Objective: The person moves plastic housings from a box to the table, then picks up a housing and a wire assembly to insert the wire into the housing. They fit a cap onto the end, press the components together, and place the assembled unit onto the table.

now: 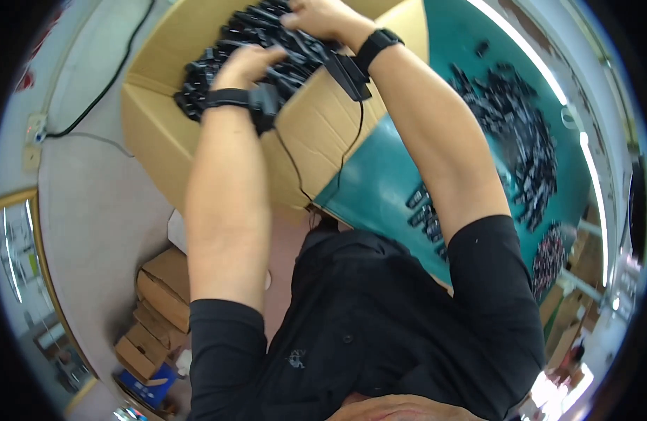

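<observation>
A large open cardboard box (162,133) at the upper left is filled with a heap of small black plastic pieces (295,59). I cannot make out their exact kind. My left hand (246,64) is over the left part of the heap, thumb stretched out apart from the fingers, which are slightly blurred. No piece shows in its grasp. Farther back, at the frame's top edge, my right hand (325,17) reaches onto the heap with bent fingers. Its fingertips are partly hidden, so whether it holds a piece is unclear. Both wrists wear black straps with boxy devices.
Right of the box, a green table (386,168) bears a spread pile of black pieces (523,133) and a small group (427,217) nearer me. Thin cables hang from the wrist devices along the box wall. Smaller cardboard boxes (155,302) lie at the lower left.
</observation>
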`<action>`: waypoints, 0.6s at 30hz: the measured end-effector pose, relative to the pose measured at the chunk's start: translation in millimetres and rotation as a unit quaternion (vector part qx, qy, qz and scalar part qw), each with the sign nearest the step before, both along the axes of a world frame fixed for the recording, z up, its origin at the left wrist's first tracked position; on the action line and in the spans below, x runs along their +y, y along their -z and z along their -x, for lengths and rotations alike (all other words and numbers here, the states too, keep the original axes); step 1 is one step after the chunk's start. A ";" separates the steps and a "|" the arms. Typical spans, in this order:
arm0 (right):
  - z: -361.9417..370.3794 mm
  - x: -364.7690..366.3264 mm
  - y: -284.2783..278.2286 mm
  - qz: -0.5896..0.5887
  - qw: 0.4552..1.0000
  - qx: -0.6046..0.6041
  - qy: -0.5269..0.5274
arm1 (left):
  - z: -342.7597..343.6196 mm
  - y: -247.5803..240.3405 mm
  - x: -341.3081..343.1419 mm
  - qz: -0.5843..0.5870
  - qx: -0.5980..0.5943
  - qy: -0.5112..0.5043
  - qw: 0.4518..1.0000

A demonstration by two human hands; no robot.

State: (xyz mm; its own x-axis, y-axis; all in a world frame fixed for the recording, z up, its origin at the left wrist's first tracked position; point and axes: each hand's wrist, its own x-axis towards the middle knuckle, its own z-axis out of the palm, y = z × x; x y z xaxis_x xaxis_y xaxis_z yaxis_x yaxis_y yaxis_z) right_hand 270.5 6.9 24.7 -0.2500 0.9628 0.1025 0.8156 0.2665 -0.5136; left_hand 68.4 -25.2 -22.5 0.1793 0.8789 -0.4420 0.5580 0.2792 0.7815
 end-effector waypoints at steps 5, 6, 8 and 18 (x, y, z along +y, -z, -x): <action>-46.7 -140.5 -39.5 -0.092 0.920 0.380 0.025 | 14.3 -91.9 -42.2 -0.243 -0.289 -0.095 0.921; -66.3 -176.5 -33.7 -0.070 0.907 0.406 0.086 | -17.9 -123.3 -81.9 -0.283 -0.295 -0.103 0.907; -130.6 -239.2 -0.7 -0.069 0.903 0.385 0.180 | -81.8 -141.7 -139.5 -0.304 -0.317 -0.080 0.895; -201.6 -511.8 213.0 0.137 0.780 0.329 0.514 | -209.3 140.1 -279.2 -0.026 -0.073 0.329 0.941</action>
